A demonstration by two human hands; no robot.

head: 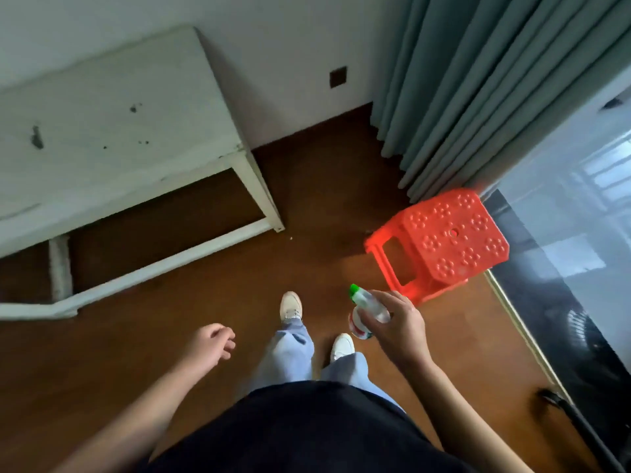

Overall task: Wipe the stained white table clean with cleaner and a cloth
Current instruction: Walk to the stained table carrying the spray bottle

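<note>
The white table [102,131] stands at the upper left against the wall, its top marked with several dark stains. My right hand [397,324] grips a clear cleaner bottle [367,303] with a green cap, held over the floor well to the right of the table. My left hand [213,341] hangs over the floor below the table's front rail, fingers loosely curled with nothing in them. No cloth is in view.
An orange plastic stool [444,244] stands on the brown floor at the right, just beyond the bottle. Grey-green curtains [478,80] hang at the upper right beside a glass pane [580,216]. My feet in white shoes [290,305] are on the floor between table and stool.
</note>
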